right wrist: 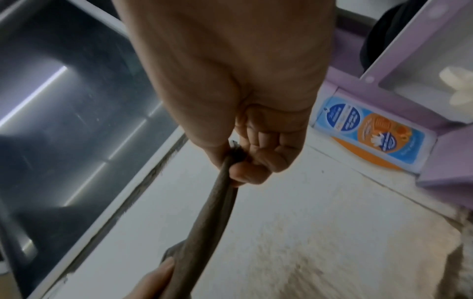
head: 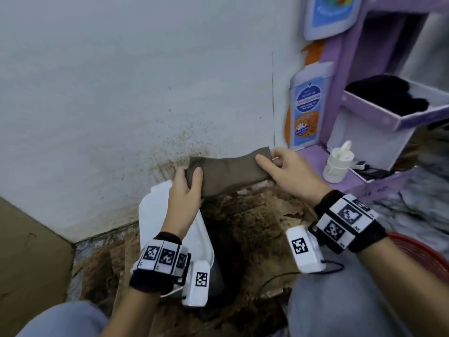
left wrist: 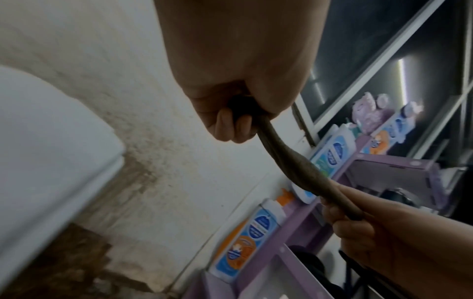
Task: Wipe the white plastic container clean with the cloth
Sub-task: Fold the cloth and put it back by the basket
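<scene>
- Now the folded brown cloth is held up in the air between both hands, stretched flat in front of the stained white wall.
- The left hand grips one end, with the thumb on top and the fingers curled under the fabric.
- The right hand pinches the other end between thumb and fingers; the right wrist view shows its fingers closed tight on the edge.
- The white plastic container lies on the dirty floor below the left forearm, near the wall, and the cloth does not touch it.
- I judge that this is the preparing step: the cloth is being arranged, and wiping is not yet begun.
- The next move, I think, asks one hand to steady the container while the other hand brings the cloth down on its surface.
</scene>
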Demonstrator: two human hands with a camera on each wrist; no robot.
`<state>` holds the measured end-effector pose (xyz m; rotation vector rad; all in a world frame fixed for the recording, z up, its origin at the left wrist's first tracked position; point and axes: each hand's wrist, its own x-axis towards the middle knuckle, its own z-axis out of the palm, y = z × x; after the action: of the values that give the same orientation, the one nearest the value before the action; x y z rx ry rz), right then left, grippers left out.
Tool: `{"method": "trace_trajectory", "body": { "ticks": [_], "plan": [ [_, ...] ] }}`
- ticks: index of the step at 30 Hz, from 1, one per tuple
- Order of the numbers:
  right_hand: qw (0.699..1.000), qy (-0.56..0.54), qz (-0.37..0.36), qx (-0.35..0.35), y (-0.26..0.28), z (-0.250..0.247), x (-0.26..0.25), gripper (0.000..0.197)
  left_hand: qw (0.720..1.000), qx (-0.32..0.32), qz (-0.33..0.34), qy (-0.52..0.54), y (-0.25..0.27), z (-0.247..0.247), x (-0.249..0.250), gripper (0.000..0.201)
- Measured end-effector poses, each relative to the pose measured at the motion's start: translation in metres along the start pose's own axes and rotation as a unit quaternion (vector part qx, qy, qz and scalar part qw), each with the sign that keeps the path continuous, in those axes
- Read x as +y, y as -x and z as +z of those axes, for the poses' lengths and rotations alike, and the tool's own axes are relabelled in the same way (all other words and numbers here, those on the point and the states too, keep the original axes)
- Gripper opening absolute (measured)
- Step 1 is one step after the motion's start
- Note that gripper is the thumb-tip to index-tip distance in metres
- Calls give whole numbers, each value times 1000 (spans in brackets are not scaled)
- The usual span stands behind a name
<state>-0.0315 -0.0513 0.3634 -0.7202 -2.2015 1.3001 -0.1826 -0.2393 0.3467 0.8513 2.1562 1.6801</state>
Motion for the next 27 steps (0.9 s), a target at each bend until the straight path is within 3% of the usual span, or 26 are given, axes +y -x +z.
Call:
{"method": "trace_trajectory", "body": {
  "ticks": [6, 13, 16, 20, 23, 25, 27],
  "plan": [
    [998, -33, 5, 58, 10, -102, 7, 36, 993, -95, 62, -34, -34, 75, 47, 17],
    [987, -30, 63, 142, 52, -175, 83, 31, 952, -240, 151, -112, -57, 181, 59, 20],
    [979, -16, 92, 183, 78, -186, 130, 27, 928, -312, 160, -123, -61, 230, 46, 21],
    [958, -19, 142, 248, 120, -179, 185, 22, 876, -408, 190, -171, -56, 286, 17, 34],
    [940, -32, 179, 288, 157, -161, 222, 13, 839, -472, 203, -181, -44, 319, -9, 16],
    [924, -22, 210, 319, 181, -146, 247, 19, 814, -511, 203, -187, -32, 338, -26, 6],
    [907, -5, 241, 346, 204, -129, 270, 27, 790, -546, 198, -198, -22, 354, -45, 9]
  ]
}}
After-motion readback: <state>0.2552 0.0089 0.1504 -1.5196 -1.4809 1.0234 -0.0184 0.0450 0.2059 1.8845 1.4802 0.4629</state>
